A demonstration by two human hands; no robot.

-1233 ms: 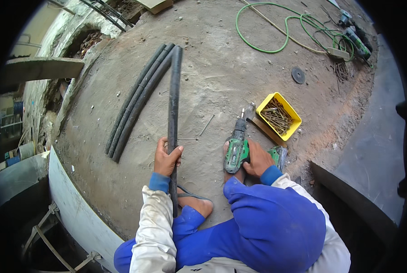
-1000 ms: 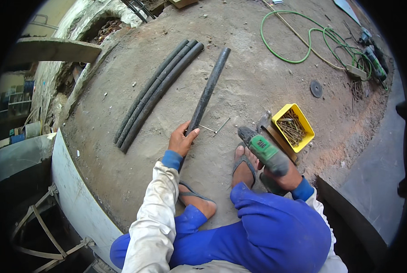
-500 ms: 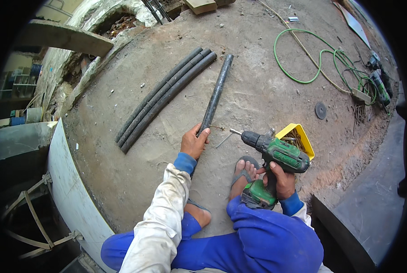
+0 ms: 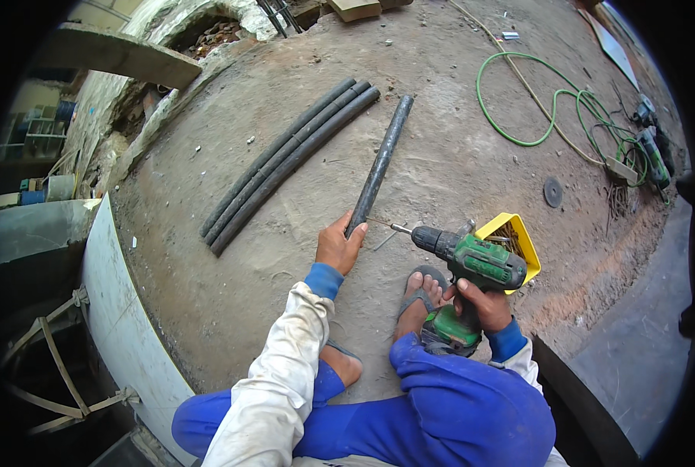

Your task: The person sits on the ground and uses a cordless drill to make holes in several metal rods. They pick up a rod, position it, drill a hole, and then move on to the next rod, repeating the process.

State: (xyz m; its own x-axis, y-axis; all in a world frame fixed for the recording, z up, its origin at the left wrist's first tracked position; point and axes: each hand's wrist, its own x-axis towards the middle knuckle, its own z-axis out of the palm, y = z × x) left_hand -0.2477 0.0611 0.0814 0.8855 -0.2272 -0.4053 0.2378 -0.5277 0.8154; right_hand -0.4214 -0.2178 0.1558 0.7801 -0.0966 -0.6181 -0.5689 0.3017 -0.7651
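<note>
My left hand [image 4: 341, 245] is wrapped round a dark metal pipe [image 4: 384, 163], which slants up and away from me. A thin screw [image 4: 380, 222] sticks out sideways from the pipe by my thumb. My right hand [image 4: 479, 305] grips a green and black cordless drill [image 4: 476, 261] by its handle, with the battery low near my knee. The drill's bit [image 4: 400, 228] points left and meets the screw's outer end, or nearly so. Behind the drill stands a yellow box [image 4: 525, 241] of screws. Three similar dark pipes [image 4: 285, 159] lie side by side on the ground to the left.
A green cable [image 4: 511, 140] loops over the dirt at the far right, near an angle grinder [image 4: 654, 157]. A dark cutting disc [image 4: 553, 191] lies on the ground. At my left is a pale sheet [image 4: 126, 296]; a wooden beam [image 4: 122, 56] juts in at the far left.
The drill's bit has come into line with the screw, and the gap between them has closed or nearly closed. The whole view has shifted slightly.
</note>
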